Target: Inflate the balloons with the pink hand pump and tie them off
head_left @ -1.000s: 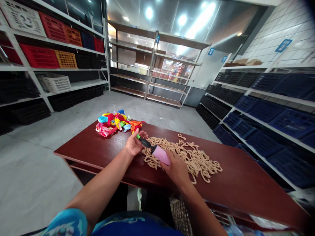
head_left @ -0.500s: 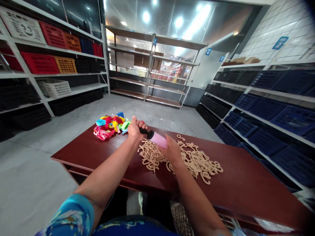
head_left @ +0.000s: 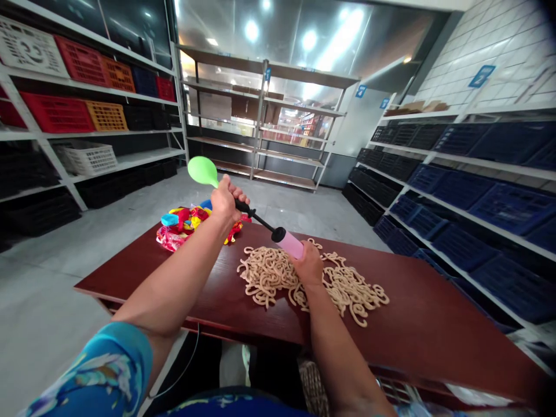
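My left hand [head_left: 226, 200] is closed on the black end of a balloon pump [head_left: 291, 244] and on the neck of a light green balloon [head_left: 202, 171]. The balloon is partly inflated and points up and left. Wrapped round the pump's pink barrel is my right hand [head_left: 309, 264]. A length of black rod shows between the two ends. Beneath the pump lies a heap of beige curled pieces [head_left: 264, 275], some hook-shaped, whose material I cannot tell. Left of it, partly behind my left forearm, sits a pile of limp coloured balloons [head_left: 171, 236].
Everything lies on a dark red-brown table [head_left: 417, 313]. Shelves with red and orange crates [head_left: 56, 113] stand to the left, a metal rack [head_left: 260, 139] at the back, and shelves of dark blue crates [head_left: 460, 191] along the right.
My left hand has moved up and left, away from my right, drawing out the pump's black rod. The green balloon, limp before, has swelled and now stands above the hand.
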Action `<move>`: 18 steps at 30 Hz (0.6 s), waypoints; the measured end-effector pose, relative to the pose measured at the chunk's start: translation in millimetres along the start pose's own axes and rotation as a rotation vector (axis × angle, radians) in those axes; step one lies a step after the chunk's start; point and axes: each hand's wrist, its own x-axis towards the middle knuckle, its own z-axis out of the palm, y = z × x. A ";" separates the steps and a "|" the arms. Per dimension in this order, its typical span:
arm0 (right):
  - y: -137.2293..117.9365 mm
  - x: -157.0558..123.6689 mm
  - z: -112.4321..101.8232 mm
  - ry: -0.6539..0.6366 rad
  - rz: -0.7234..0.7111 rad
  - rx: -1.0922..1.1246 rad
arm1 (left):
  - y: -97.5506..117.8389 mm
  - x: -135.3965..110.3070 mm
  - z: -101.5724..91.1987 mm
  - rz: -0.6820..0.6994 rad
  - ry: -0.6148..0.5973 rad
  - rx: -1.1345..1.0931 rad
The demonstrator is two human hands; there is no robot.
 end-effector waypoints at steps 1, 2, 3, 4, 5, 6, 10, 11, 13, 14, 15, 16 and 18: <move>-1.1 2.2 -2.1 -0.011 0.008 -0.004 | 7.3 4.7 2.1 0.013 -0.005 0.007; -2.2 4.7 -4.5 -0.024 0.014 -0.010 | 14.4 9.0 3.6 0.024 -0.006 0.011; -3.0 7.5 -6.8 -0.040 0.016 -0.016 | 20.8 12.8 4.6 0.033 -0.005 0.012; -3.2 10.4 -8.7 -0.057 0.015 -0.022 | 25.9 15.6 5.4 0.042 -0.002 0.010; -2.7 13.0 -9.7 -0.071 0.014 -0.028 | 29.3 17.2 5.8 0.049 0.005 0.006; -1.4 15.1 -9.6 -0.080 0.018 -0.035 | 30.6 17.6 6.2 0.055 0.012 -0.001; 10.5 15.5 2.8 -0.109 0.035 -0.012 | 13.7 7.7 7.8 0.072 -0.002 -0.008; 14.1 13.9 7.6 -0.117 0.035 0.004 | 5.9 3.9 8.6 0.073 -0.017 -0.001; 20.1 10.4 16.5 -0.120 0.038 0.032 | -10.5 -2.6 10.9 0.078 -0.047 0.013; 22.0 8.9 19.8 -0.112 0.042 0.041 | -18.3 -5.0 12.3 0.082 -0.062 0.018; 23.1 7.8 22.1 -0.104 0.044 0.046 | -25.7 -6.6 13.7 0.084 -0.074 0.025; 23.4 7.0 23.3 -0.095 0.046 0.050 | -33.0 -7.7 14.9 0.081 -0.085 0.034; 22.0 6.2 22.8 -0.092 0.048 0.051 | -47.4 -8.8 16.4 0.072 -0.096 0.052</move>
